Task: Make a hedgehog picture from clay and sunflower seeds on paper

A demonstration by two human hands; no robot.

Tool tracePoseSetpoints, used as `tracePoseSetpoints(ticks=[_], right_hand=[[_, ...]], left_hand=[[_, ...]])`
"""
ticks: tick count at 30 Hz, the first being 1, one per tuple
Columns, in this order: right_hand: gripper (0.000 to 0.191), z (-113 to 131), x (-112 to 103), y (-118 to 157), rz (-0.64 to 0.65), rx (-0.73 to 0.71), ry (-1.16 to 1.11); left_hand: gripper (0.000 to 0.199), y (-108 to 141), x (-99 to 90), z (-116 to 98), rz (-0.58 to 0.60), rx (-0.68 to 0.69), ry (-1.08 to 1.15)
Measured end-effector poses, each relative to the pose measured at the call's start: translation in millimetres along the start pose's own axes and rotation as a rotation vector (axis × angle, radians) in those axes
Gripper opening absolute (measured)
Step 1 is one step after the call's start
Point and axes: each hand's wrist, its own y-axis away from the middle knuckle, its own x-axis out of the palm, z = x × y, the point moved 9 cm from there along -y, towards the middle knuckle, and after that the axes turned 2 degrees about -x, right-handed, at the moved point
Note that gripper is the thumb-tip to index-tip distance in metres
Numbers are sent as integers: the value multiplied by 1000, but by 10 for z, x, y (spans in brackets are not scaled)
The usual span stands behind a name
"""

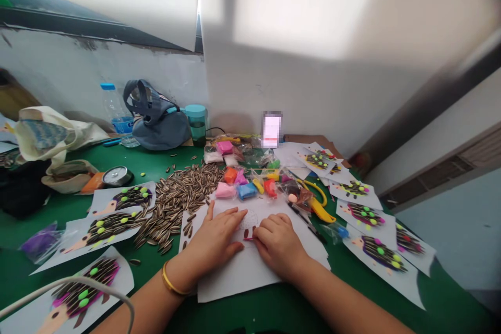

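Curving through the lower left corner, a pale cable (70, 278) is passing in front of a hedgehog picture (82, 300). Both forearms are reaching over the green desk (219, 318), the left one wearing a gold bracelet (168, 277). The left hand (217, 235) is lying open, palm down and fingers spread, on the white paper (235, 284). The right hand (279, 242) is resting on that paper too, its fingers curling and their tips meeting a thin magenta strip (249, 239); whether they are pinching or only pressing it, I cannot tell. The strip is lying between the hands, just below two small dark brown pieces (246, 233).

A heap of striped seeds (183, 193) is spreading beyond the left hand, a few lying on the paper's edge. Past the paper, packets of coloured clay (247, 191) are clustering, with a dark pen (307, 222) and a yellow tool (323, 211) lying to the right. More hedgehog pictures are flanking the work on both sides. Along the wall, a clear bottle (117, 109), a blue-grey bag (156, 122), a teal-lidded cup (197, 122) and a blurred bright screen (271, 130) are standing.
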Motion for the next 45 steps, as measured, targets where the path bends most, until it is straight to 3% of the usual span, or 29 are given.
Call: tracePoseSetpoints(ticks=[13,20,24,27,29,42,45], right_hand=[[12,13,-20,4,9,-2,-24],[8,-484,-118,80,-28,255,-163],[10,-655,-31,105,13,335,-126],[10,-658,5,97,23,336,-98],[10,-646,6,91,20,334,-94],[10,-648,-4,79,35,339,-98],[10,-642,-11,76,32,335,-95]], left_hand=[[66,6,-18,-2,-34,18,1],[63,-16,-7,-75,-46,31,-28],[44,-33,-22,-120,-56,87,-33],[22,-25,-82,-151,-84,186,-57],[17,-17,-112,-160,-91,231,-72],[21,-14,-118,-232,-65,252,-101],[30,-19,-131,-221,-73,233,-101]])
